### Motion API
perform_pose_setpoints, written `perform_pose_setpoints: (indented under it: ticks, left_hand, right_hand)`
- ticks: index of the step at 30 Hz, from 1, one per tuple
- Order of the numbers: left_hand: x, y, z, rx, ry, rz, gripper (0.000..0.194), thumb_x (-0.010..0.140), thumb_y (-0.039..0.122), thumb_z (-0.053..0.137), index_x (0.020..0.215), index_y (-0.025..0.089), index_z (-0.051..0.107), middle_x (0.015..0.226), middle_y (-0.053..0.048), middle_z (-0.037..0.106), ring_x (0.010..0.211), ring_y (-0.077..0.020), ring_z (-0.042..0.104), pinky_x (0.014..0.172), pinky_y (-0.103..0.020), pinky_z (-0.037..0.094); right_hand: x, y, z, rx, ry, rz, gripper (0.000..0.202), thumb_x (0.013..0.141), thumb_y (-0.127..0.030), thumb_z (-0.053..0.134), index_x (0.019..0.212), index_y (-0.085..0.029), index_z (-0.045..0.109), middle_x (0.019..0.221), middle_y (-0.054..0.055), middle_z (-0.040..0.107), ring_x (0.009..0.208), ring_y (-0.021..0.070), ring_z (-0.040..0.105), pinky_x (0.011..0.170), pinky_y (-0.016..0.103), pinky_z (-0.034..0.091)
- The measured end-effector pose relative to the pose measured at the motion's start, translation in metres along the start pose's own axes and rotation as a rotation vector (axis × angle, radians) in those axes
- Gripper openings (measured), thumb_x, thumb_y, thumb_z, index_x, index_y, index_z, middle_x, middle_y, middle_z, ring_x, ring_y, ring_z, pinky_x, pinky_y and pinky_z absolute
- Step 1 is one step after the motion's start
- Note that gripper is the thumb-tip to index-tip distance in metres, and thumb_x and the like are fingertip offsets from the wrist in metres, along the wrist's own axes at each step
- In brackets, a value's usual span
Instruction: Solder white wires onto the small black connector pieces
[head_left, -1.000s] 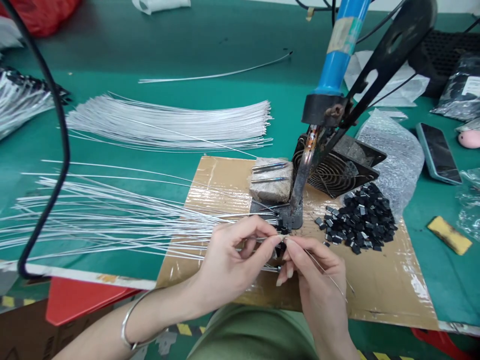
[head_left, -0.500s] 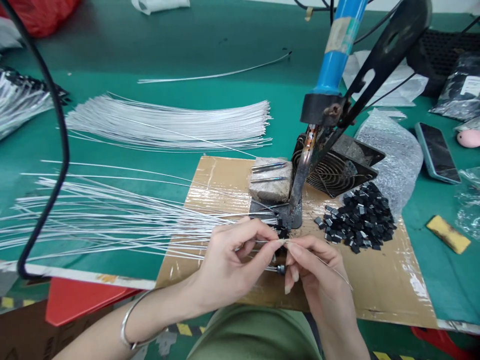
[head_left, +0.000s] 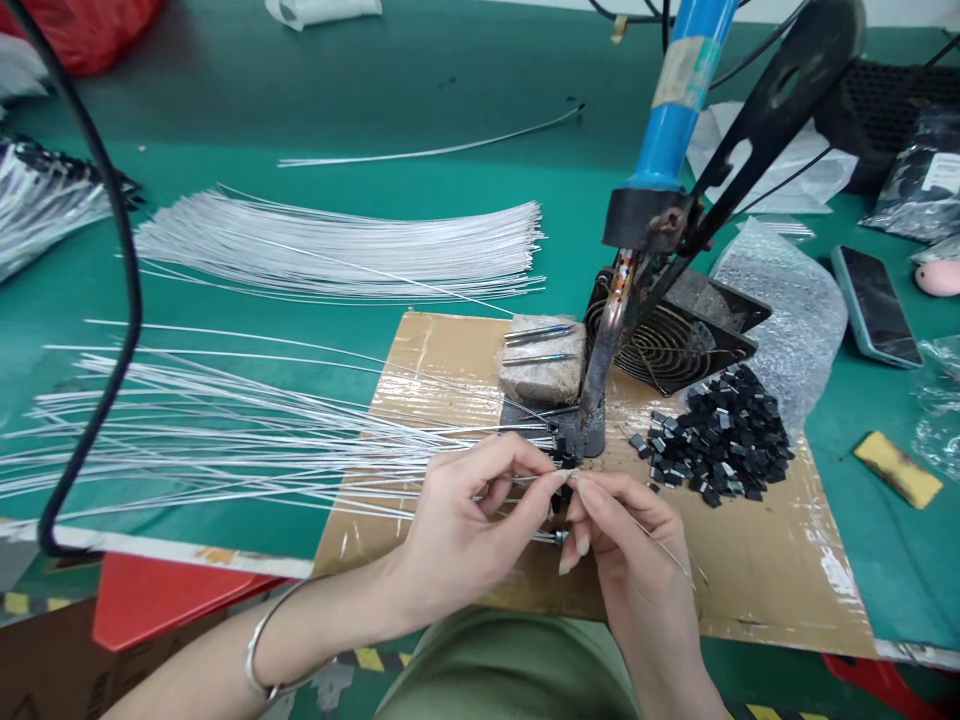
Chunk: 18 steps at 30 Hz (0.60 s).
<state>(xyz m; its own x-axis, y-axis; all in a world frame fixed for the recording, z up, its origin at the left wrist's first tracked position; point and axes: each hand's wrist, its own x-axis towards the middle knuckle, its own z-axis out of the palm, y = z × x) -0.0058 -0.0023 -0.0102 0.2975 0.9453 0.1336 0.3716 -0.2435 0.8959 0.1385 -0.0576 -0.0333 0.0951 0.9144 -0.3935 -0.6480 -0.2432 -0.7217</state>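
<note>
My left hand point(head_left: 469, 525) is closed in a pinch, thumb and index fingertip on a thin white wire point(head_left: 517, 481), its end hidden by the fingers. Right against it, my right hand point(head_left: 626, 535) pinches too, and a thin silvery wire point(head_left: 667, 548) trails back across its palm and past the wrist side. Just beyond the fingertips, small black connectors point(head_left: 568, 445) sit on the ends of white wires point(head_left: 315, 450) fanned out to the left. Above them a blue-handled soldering iron point(head_left: 660, 150) hangs in a black stand, its tip pointing down.
A pile of small black connectors point(head_left: 720, 435) lies right on the cardboard point(head_left: 780, 580). Behind stand a fan point(head_left: 667, 340) and a block with metal rods point(head_left: 541, 365). Farther back lies a white wire bundle point(head_left: 345, 245). A phone point(head_left: 874, 305) and yellow sponge point(head_left: 896, 468) are right.
Both hands stay pinched together at almost the same spot. The right hand has turned slightly and its lower fingers have shifted left; the trailing thin wire has moved a little.
</note>
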Motion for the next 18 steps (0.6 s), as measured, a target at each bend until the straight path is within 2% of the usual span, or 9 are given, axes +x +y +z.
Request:
perform_pose_setpoints:
  ticks: [7,13,16,18]
  left_hand:
    - [-0.003,-0.002,0.004,-0.055,0.002,-0.009,0.014,0.092,0.011,0.065,0.080,0.017,0.066,0.056,0.007,0.063,0.044,-0.0046,0.029,0.040,-0.018,0.024]
    - [-0.005,-0.001,0.007,-0.179,-0.035,-0.127,0.015,0.095,0.019,0.063,0.081,0.018,0.066,0.061,0.001,0.070,0.045,-0.0075,0.043,0.041,-0.019,0.034]
    - [-0.003,0.000,0.005,-0.200,-0.042,-0.189,0.014,0.092,0.022,0.064,0.080,0.017,0.068,0.062,-0.001,0.069,0.046,-0.0086,0.047,0.042,-0.020,0.035]
    - [0.000,0.002,0.002,-0.201,-0.041,-0.236,0.013,0.089,0.023,0.067,0.079,0.016,0.070,0.062,-0.001,0.068,0.047,-0.0092,0.049,0.043,-0.020,0.036]
  right_hand:
    - [-0.001,0.008,0.015,0.100,0.115,-0.063,0.012,0.076,-0.032,0.091,0.078,-0.021,0.086,0.064,-0.001,0.072,0.047,0.0061,0.059,0.047,0.014,0.059]
    - [-0.002,0.013,0.021,0.094,0.153,-0.101,0.012,0.075,-0.032,0.091,0.078,-0.021,0.086,0.065,0.000,0.073,0.048,0.0068,0.059,0.048,0.015,0.060]
    - [-0.004,0.009,0.016,0.065,0.126,-0.088,0.013,0.081,-0.035,0.087,0.085,-0.023,0.087,0.071,0.001,0.075,0.053,0.0094,0.063,0.050,0.019,0.063]
    - [-0.008,0.003,0.005,0.018,0.082,-0.112,0.030,0.093,-0.049,0.073,0.096,-0.024,0.087,0.080,0.005,0.078,0.061,0.0152,0.070,0.052,0.026,0.066]
